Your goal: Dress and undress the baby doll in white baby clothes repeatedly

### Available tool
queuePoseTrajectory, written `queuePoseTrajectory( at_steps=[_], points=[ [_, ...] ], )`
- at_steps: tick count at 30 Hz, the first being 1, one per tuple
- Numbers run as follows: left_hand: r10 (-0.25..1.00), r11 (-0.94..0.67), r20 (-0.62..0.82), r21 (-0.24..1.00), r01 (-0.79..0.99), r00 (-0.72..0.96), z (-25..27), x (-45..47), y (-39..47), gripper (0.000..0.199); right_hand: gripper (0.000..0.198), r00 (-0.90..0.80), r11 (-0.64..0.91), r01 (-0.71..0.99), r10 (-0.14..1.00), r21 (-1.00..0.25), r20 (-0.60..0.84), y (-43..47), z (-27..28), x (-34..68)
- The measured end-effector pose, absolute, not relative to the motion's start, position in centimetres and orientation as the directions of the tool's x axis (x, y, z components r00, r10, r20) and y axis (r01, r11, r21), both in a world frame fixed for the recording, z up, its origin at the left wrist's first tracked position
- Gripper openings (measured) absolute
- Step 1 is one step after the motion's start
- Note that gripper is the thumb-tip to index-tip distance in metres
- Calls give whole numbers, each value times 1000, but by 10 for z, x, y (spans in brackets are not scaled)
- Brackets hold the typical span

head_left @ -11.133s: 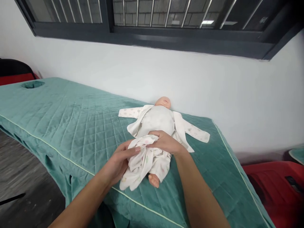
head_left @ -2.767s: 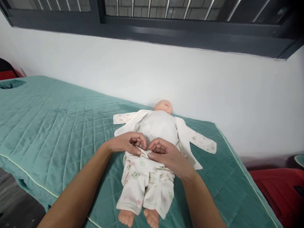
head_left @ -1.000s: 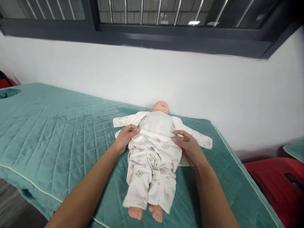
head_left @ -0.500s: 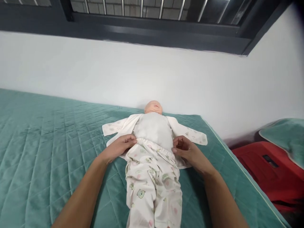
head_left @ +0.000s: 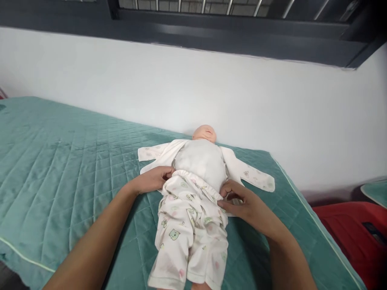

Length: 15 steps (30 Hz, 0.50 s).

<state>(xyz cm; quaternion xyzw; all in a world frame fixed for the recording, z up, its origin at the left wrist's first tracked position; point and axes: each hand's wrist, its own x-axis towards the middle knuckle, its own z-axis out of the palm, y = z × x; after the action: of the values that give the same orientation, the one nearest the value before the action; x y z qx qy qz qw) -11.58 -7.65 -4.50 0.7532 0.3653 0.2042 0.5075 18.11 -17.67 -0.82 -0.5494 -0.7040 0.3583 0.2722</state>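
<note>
A baby doll point(head_left: 204, 133) lies on its back on a green quilted bed point(head_left: 75, 161), head toward the wall. Under it spreads an open white printed jacket point(head_left: 250, 176), sleeves out to both sides, leaving the pale cloth torso bare. White printed trousers point(head_left: 189, 225) cover its legs up to the waist. My left hand point(head_left: 152, 179) pinches the trousers' waistband at the doll's left-hand side. My right hand point(head_left: 242, 201) grips the waistband at the other side.
A white wall runs just behind the doll's head, with a dark window frame point(head_left: 211, 36) above. A red piece of furniture point(head_left: 353, 233) stands right of the bed, and a green cushion edge point(head_left: 375, 189) shows at far right.
The trousers went from bunched at the doll's legs to pulled up to its waist. In the last second both hands stayed on the waistband while the view shifted.
</note>
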Motion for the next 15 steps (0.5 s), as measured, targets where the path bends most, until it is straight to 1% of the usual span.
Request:
queuePoseTrajectory(
  at_steps=[3, 5, 7, 8, 10, 12, 13, 15],
  points=[
    [797, -207, -41, 918, 338, 602, -46, -112, -79, 13, 15, -289, 191, 585, 957, -788, 18, -177, -9, 181],
    [832, -187, -33, 923, 336, 553, -45, -110, -81, 13, 13, -272, 189, 594, 962, -782, 25, -175, -14, 182],
    [864, -157, -36, 928, 337, 502, -44, -108, -83, 13, 12, -220, 168, 622, 975, -764, 35, -172, -21, 183],
    [876, -139, -43, 931, 337, 480, -44, -107, -84, 13, 12, -173, 155, 645, 983, -748, 55, -170, -26, 184],
    [896, -104, -62, 934, 342, 439, -46, -105, -84, 14, 12, -7, 106, 708, 990, -698, 144, -164, -34, 185],
    [910, -81, -76, 931, 356, 407, -49, -102, -83, 15, 13, 176, 31, 750, 954, -661, 244, -157, -43, 185],
    [915, -79, -80, 926, 368, 396, -50, -101, -82, 15, 12, 228, -2, 756, 938, -655, 261, -154, -46, 184],
    [914, -83, -96, 908, 411, 395, -51, -97, -77, 13, 10, 245, -49, 750, 947, -659, 209, -149, -53, 183]
  ],
)
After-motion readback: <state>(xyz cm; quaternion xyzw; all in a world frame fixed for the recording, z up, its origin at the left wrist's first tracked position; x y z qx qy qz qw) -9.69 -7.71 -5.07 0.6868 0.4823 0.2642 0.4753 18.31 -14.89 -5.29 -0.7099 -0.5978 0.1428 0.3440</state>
